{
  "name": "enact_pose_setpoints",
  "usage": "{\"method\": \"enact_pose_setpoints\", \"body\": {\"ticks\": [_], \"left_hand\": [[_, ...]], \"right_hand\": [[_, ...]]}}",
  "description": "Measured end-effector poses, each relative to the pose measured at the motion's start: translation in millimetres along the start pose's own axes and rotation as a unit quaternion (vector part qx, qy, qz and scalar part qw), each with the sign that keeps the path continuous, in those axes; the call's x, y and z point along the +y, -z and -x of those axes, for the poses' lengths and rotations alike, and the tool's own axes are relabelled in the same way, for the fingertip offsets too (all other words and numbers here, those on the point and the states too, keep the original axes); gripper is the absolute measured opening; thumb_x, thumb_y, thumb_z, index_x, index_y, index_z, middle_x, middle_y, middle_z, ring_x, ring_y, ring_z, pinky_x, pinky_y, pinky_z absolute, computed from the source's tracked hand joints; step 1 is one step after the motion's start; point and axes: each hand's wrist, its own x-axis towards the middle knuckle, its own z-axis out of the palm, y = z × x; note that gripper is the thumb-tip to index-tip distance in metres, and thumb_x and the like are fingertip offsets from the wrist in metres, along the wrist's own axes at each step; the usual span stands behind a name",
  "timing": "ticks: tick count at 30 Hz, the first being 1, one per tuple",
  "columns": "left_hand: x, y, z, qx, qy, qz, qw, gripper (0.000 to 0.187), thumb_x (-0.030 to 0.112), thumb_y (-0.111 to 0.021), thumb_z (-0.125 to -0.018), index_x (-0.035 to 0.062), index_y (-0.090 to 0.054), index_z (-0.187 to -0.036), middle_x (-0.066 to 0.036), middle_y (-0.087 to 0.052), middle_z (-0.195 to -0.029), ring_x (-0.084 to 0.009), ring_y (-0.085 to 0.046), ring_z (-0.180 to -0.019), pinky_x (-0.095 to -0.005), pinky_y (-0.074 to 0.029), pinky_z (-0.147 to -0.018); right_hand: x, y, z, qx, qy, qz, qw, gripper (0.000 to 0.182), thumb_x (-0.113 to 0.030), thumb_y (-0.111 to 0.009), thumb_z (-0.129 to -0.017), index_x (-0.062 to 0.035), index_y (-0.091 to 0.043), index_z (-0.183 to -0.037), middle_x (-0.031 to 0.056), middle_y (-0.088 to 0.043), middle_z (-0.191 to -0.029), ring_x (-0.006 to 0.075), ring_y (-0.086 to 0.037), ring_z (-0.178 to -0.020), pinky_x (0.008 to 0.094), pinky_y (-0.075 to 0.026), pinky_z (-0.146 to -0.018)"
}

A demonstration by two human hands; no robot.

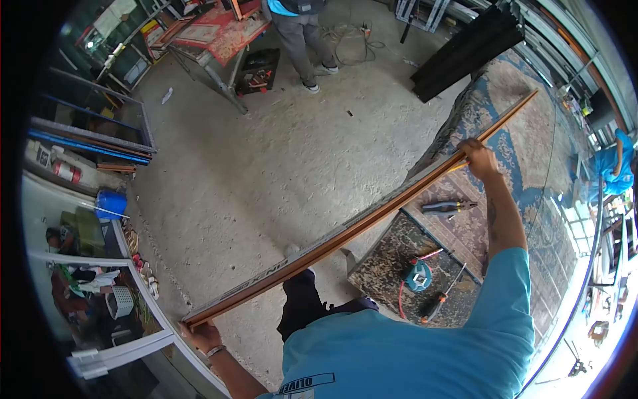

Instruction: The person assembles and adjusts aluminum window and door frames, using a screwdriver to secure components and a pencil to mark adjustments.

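A long brown profile bar (362, 225) with a pale printed strip along one side runs diagonally across the view. My left hand (203, 336) is closed around its lower-left end. Farther up, near the upper-right part, my right hand (477, 159) grips the bar from above, with a thin yellow object beside the fingers. Below that hand, pliers (449, 207) lie on the patterned carpet covering. A teal tape measure (419, 275) and an orange-handled screwdriver (435, 308) rest on the worn dark board (385, 256).
Another person (302, 40) stands at the top beside a red-topped table (229, 36). Black profiles (465, 53) lean at the upper right. A white-framed glass panel (143, 332) is at the lower left. A person in blue (611, 163) is at the far right.
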Motion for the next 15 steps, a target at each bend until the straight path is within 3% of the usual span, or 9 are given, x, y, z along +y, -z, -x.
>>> {"method": "enact_pose_setpoints", "body": {"ticks": [1, 3, 5, 7, 9, 11, 13, 15], "left_hand": [[-5, -11, -16, -0.019, 0.006, -0.012, 1.000, 0.048, 0.039, -0.061, -0.085, 0.0049, -0.050, -0.116, -0.014, -0.049, -0.121, -0.0248, -0.054, -0.108, -0.0393, -0.053, -0.085], [-25, -7, -83, -0.052, 0.048, -0.019, 0.997, 0.048, 0.039, -0.063, -0.084, 0.0049, -0.051, -0.115, -0.014, -0.051, -0.119, -0.0251, -0.054, -0.107, -0.0387, -0.054, -0.085], [-57, -37, -143, 0.009, 0.078, -0.012, 0.997, 0.045, 0.038, -0.062, -0.084, 0.0055, -0.052, -0.113, -0.013, -0.052, -0.118, -0.0250, -0.054, -0.107, -0.0383, -0.054, -0.085], [-84, -73, -207, -0.013, 0.101, -0.040, 0.994, 0.042, 0.038, -0.063, -0.084, 0.0064, -0.053, -0.110, -0.012, -0.055, -0.114, -0.0241, -0.055, -0.106, -0.0391, -0.053, -0.086], [-114, -125, -270, -0.071, 0.148, -0.043, 0.985, 0.041, 0.038, -0.063, -0.083, 0.0064, -0.054, -0.107, -0.011, -0.057, -0.110, -0.0234, -0.055, -0.105, -0.0394, -0.053, -0.085], [-139, -184, -318, -0.040, 0.167, -0.072, 0.983, 0.041, 0.038, -0.064, -0.083, 0.0064, -0.053, -0.107, -0.012, -0.057, -0.107, -0.0238, -0.055, -0.105, -0.0408, -0.051, -0.088], [-162, -249, -355, -0.111, 0.220, -0.090, 0.965, 0.040, 0.036, -0.064, -0.083, 0.0066, -0.052, -0.108, -0.013, -0.057, -0.107, -0.0257, -0.056, -0.103, -0.0405, -0.050, -0.090], [-191, -294, -391, -0.104, 0.256, -0.111, 0.955, 0.042, 0.036, -0.064, -0.082, 0.0063, -0.051, -0.109, -0.014, -0.056, -0.108, -0.0265, -0.056, -0.102, -0.0402, -0.049, -0.091]], "right_hand": [[-5, -7, -8, -0.011, -0.008, 0.000, 1.000, 0.041, 0.001, -0.056, -0.072, -0.0150, -0.057, -0.109, 0.0036, -0.056, -0.115, 0.0262, -0.055, -0.104, 0.0373, -0.051, -0.079], [-27, -9, -28, 0.060, -0.078, 0.051, 0.994, 0.039, 0.002, -0.056, -0.073, -0.0148, -0.058, -0.108, 0.0035, -0.054, -0.119, 0.0266, -0.055, -0.106, 0.0377, -0.051, -0.079], [-49, -25, -46, 0.072, -0.107, 0.067, 0.989, 0.036, 0.001, -0.055, -0.075, -0.0143, -0.058, -0.107, 0.0036, -0.055, -0.118, 0.0263, -0.054, -0.107, 0.0378, -0.051, -0.079], [-71, -47, -56, 0.151, -0.190, 0.028, 0.970, 0.034, -0.001, -0.056, -0.076, -0.0139, -0.059, -0.106, 0.0053, -0.056, -0.116, 0.0269, -0.055, -0.106, 0.0383, -0.051, -0.078], [-94, -76, -68, 0.243, -0.226, 0.019, 0.943, 0.024, -0.002, -0.058, -0.076, -0.0114, -0.062, -0.098, 0.0096, -0.060, -0.106, 0.0296, -0.060, -0.094, 0.0376, -0.051, -0.075], [-130, -104, -77, 0.231, -0.281, 0.025, 0.931, 0.027, 0.002, -0.058, -0.072, -0.0098, -0.062, -0.096, 0.0099, -0.061, -0.101, 0.0298, -0.061, -0.090, 0.0370, -0.051, -0.072], [-172, -126, -89, 0.190, -0.300, -0.051, 0.933, 0.029, 0.003, -0.057, -0.066, -0.0087, -0.063, -0.093, 0.0098, -0.062, -0.097, 0.0297, -0.062, -0.088, 0.0370, -0.051, -0.070], [-205, -143, -100, 0.163, -0.299, -0.090, 0.936, 0.028, 0.003, -0.058, -0.062, -0.0083, -0.064, -0.087, 0.0093, -0.062, -0.095, 0.0293, -0.062, -0.085, 0.0368, -0.052, -0.068]]}}
